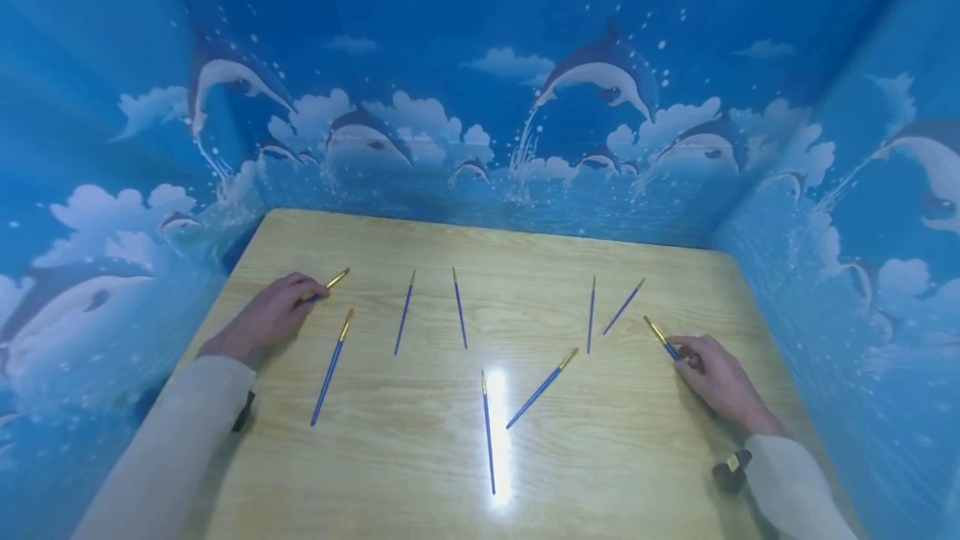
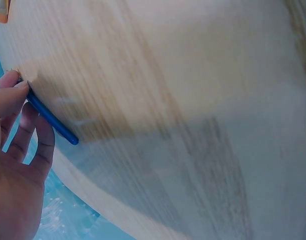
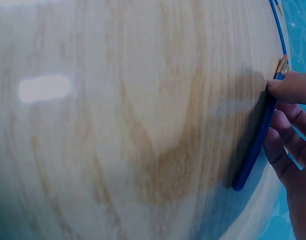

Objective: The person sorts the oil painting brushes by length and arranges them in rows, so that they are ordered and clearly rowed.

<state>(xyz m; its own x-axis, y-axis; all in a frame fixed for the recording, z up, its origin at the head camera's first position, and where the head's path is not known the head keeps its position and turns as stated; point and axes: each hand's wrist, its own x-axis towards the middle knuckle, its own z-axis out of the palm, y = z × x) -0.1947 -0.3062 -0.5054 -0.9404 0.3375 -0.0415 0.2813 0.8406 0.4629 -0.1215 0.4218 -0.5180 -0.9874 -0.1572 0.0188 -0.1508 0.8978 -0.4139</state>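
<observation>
At the table's left side my left hand [image 1: 272,315] pinches a paintbrush [image 1: 337,279] between thumb and fingers, its bristles pointing away to the right. In the left wrist view that brush's blue handle [image 2: 54,117] slants down past the fingers. On the other side my right hand [image 1: 718,380] pinches another paintbrush [image 1: 660,336], tip pointing up and left. The right wrist view shows its blue handle [image 3: 255,145] low over the wood. Just right of my left hand lies a wide blue paintbrush [image 1: 331,373]. Two thin paintbrushes, one slanted [image 1: 624,307] and one nearly straight [image 1: 591,319], lie left of my right hand.
More paintbrushes lie apart on the wooden table [image 1: 420,457]: two thin ones [image 1: 405,315] left of centre, a slanted wide one [image 1: 542,390] and a thin one [image 1: 489,440] nearer the front. A blue dolphin-print curtain [image 1: 450,40] surrounds the back and sides.
</observation>
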